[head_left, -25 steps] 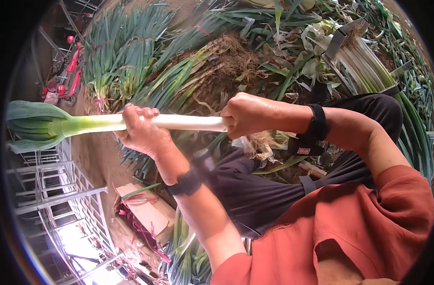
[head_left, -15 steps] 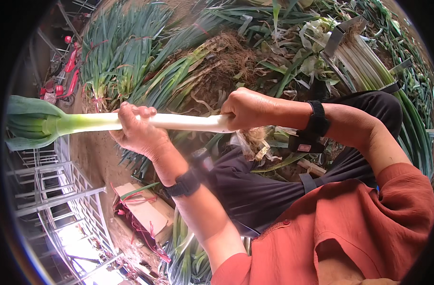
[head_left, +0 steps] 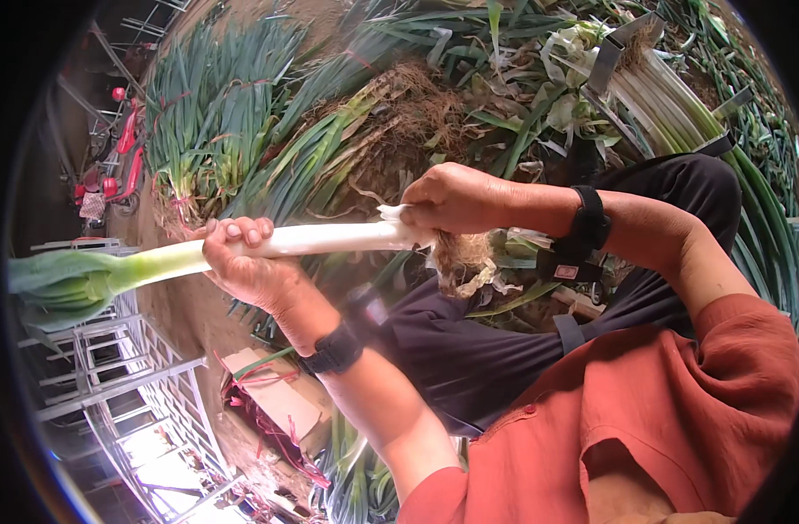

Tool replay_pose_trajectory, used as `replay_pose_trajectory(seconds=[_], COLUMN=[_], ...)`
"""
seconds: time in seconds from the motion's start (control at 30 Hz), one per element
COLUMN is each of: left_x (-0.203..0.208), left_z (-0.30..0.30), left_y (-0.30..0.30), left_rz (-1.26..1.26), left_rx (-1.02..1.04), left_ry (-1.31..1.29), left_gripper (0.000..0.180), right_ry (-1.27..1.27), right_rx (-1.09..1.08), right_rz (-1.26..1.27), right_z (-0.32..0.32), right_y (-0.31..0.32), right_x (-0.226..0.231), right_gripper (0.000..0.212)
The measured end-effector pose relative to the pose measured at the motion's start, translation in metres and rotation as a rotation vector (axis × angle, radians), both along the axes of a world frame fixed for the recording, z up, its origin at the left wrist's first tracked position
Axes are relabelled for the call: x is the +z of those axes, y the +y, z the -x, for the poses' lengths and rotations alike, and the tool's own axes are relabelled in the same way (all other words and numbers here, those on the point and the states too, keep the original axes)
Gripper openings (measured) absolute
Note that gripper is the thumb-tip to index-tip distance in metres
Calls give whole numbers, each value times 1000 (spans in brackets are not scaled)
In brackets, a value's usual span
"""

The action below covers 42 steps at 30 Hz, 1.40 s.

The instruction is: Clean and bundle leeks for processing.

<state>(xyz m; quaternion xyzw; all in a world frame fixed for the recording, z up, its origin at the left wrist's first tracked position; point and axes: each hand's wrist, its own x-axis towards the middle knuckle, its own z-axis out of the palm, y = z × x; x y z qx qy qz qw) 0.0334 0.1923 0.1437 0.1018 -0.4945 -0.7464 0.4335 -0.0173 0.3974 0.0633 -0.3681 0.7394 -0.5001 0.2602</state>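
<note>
A thick leek (head_left: pixel 334 238) lies across in front of me, its green leaves to the left and its white root end to the right. My left hand (head_left: pixel 252 262) is closed round the pale shaft, fingers curled over it. My right hand (head_left: pixel 452 199) pinches at the root end, where a small flap of white outer skin (head_left: pixel 390 212) sticks up beside the fingers. Brown roots and papery dry skin (head_left: pixel 463 262) hang just below that hand; the thumb's exact hold is partly hidden.
Tied leek bunches (head_left: pixel 220 122) lie at the far left, with rooty leeks (head_left: pixel 356 131) beside them. A metal holder (head_left: pixel 611 57) at the far right carries several trimmed leeks (head_left: pixel 666 100). A cardboard box (head_left: pixel 277 393) with red ties and a metal rack (head_left: pixel 111 367) are at the near left.
The leek's leafy end has dropped and now tilts lower. A white skin flap has come up at the root end by my right hand. My left hand has shifted slightly left along the shaft.
</note>
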Motion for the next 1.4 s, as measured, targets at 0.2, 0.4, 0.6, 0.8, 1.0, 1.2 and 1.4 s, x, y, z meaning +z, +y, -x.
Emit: replay_pose_trajectory(seconds=[0.2,0.4,0.6,0.8,1.0,1.2,1.4], left_x=[-2,0,-9,-3,-16,-22,-40], left_z=[-8,-14,-7,-7,-11,-2,-17], left_y=[-16,-28,-29,-34,-57,-59,-102], left_rz=[-24,-59,-87,-108,-154,-305,-433], left_rx=[-288,-728,-643,-253,80,283,286], left_ry=[164,353,353,272,212,148,28], left_gripper=[8,13,11,11,15,19,19], right_ry=[114,-506,-273,297,-931,-882,-559], right_rx=[-38,188,129,130,125,136,-45], right_rz=[-31,-39,-316,-134,394,515,185], right_z=[-6,-7,4,20,26,-48,-66], right_y=[-8,-6,-9,49,53,0,48], right_x=[-4,-9,-78,-140,-72,-38,-16], right_gripper=[21,26,24,32,74,37,36])
